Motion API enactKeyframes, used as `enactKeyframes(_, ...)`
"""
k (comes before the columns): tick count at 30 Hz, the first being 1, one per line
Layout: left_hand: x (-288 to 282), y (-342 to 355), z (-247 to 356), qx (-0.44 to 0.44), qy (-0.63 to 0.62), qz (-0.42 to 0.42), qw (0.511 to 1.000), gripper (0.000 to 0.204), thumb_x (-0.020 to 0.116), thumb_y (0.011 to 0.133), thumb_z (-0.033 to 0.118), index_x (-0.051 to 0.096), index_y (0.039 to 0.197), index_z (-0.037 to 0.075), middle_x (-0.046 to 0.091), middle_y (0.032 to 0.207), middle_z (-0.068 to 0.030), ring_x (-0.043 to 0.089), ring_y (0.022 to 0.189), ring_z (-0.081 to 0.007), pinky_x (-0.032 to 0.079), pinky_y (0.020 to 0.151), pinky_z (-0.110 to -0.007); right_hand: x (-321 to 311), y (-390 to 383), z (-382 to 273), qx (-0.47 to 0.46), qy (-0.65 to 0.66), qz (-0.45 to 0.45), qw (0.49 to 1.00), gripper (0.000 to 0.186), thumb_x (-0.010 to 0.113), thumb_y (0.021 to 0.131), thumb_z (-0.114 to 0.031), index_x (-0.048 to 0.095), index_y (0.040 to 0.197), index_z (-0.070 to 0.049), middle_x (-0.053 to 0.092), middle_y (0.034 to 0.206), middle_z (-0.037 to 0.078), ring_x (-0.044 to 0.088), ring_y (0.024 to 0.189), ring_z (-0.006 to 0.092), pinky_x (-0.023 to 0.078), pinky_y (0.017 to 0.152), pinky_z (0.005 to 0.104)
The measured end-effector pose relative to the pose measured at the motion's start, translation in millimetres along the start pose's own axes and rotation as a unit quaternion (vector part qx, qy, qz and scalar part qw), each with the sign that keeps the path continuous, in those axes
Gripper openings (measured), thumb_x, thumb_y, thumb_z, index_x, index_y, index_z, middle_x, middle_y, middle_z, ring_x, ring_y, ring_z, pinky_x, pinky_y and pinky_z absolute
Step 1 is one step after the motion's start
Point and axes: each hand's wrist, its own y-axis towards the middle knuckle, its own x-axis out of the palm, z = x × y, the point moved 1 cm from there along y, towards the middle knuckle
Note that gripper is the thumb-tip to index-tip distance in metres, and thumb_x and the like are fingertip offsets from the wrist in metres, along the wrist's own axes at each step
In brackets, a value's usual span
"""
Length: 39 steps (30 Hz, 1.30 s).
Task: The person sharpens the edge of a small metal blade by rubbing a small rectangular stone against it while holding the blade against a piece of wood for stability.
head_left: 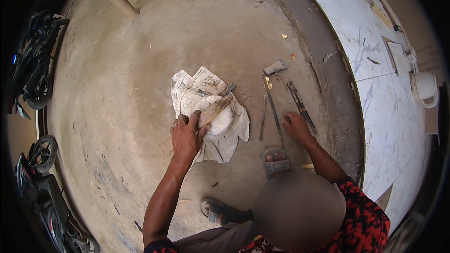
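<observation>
So, the left hand (186,137) pinches the wood (216,111), likely light yet stiff, best held mid-length; whether the right hand (297,126) grips anything is unclear.

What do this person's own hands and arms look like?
The left hand and right hand are ungloved, the forearms bare. What looks like a ring shows on the left hand. The right sleeve is patterned red and black; little of the left sleeve shows.
</observation>
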Motion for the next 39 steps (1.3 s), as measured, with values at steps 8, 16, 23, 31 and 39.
enactKeyframes(8,7,15,4,0.004,-0.022,-0.008,1.000,0.053,0.073,0.080,0.033,0.057,0.123,0.007,0.056,0.100,-0.0181,0.055,0.089,-0.0346,0.045,0.075,-0.046,32,2,0,0.019,0.040,-0.017,0.999,0.033,0.069,0.077,-0.007,0.058,0.107,-0.002,0.059,0.101,0.018,0.059,0.094,0.0375,0.047,0.082,0.0444)
enactKeyframes(16,17,30,27,0.013,-0.044,-0.007,0.999,0.053,0.062,0.088,0.036,0.052,0.129,0.003,0.053,0.105,-0.0169,0.050,0.101,-0.0329,0.039,0.086,-0.047,38,18,-7,0.102,0.072,-0.027,0.992,0.034,0.069,0.074,-0.003,0.054,0.104,-0.001,0.061,0.089,0.018,0.061,0.085,0.0390,0.049,0.075,0.0449)
enactKeyframes(23,17,43,35,-0.004,-0.085,-0.017,0.996,0.049,0.075,0.078,0.028,0.061,0.119,0.005,0.055,0.091,-0.0179,0.056,0.081,-0.0324,0.045,0.071,-0.043,29,11,-6,0.054,0.148,0.008,0.988,0.031,0.063,0.081,-0.009,0.055,0.109,0.000,0.059,0.077,0.012,0.061,0.071,0.0239,0.049,0.068,0.0351)
enactKeyframes(31,29,46,34,-0.012,-0.033,0.037,0.999,0.051,0.072,0.080,0.032,0.060,0.121,0.005,0.056,0.096,-0.0176,0.056,0.089,-0.0342,0.045,0.077,-0.044,-16,17,-78,0.068,0.381,-0.071,0.920,0.038,0.059,0.092,-0.014,0.053,0.128,-0.002,0.062,0.078,0.004,0.054,0.067,0.0050,0.045,0.059,0.0222)
enactKeyframes(39,24,45,38,-0.031,-0.019,0.011,0.999,0.047,0.066,0.085,0.039,0.060,0.118,0.007,0.056,0.099,-0.0136,0.056,0.092,-0.0328,0.041,0.080,-0.044,-22,29,-115,0.037,0.419,-0.133,0.897,0.039,0.053,0.095,-0.012,0.051,0.133,-0.002,0.062,0.076,0.002,0.052,0.066,0.0043,0.044,0.058,0.0215)
